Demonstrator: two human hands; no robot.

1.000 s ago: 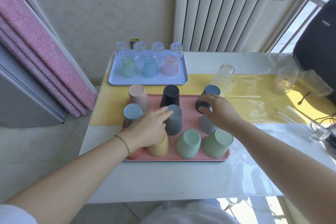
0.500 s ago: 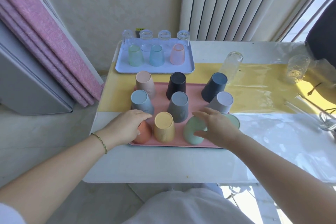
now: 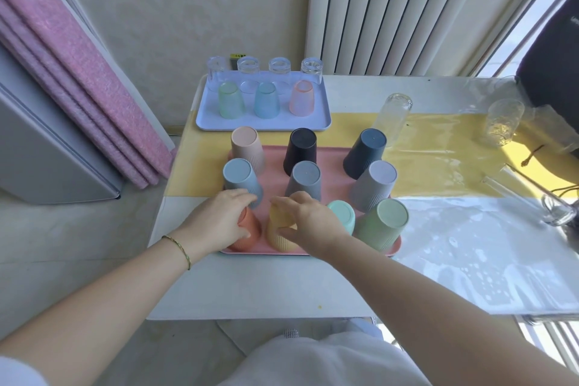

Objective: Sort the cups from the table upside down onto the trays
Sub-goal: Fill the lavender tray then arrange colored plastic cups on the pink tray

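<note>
Right hand [image 3: 310,222]: half a second ago it lay on the mint cup [image 3: 343,216]; it has now shifted one place toward the left hand and sits on the yellow cup [image 3: 279,238]. Thumb on the near wall, fingers curled over the base: a grip, cup not lifted.

Left hand [image 3: 219,222]: unchanged over that half second. It is still cupped over the orange cup [image 3: 249,233], fingers wrapped round its top, wrist low, forearm coming in from the near left.

Both cups stand base-up in the near row of the pink tray [image 3: 272,163], just beside each other. Hands close together, forearms converging.

Reading: looks like straightening the near row, not bringing in new cups. A second ago both hands were at cups farther back.

Outward: green cup [image 3: 382,222] to the right of the right hand, at the tray's near corner. Six more ribbed cups beyond the hands, all inverted.

Farther off, beyond the left hand, the blue tray [image 3: 326,122] carries inverted clear and tinted glasses.

Well to the right of the right hand, on the table [image 3: 250,285]: a tall clear glass [image 3: 393,116] and a patterned glass [image 3: 504,122], not yet on a tray. Sorting likely unfinished.
</note>
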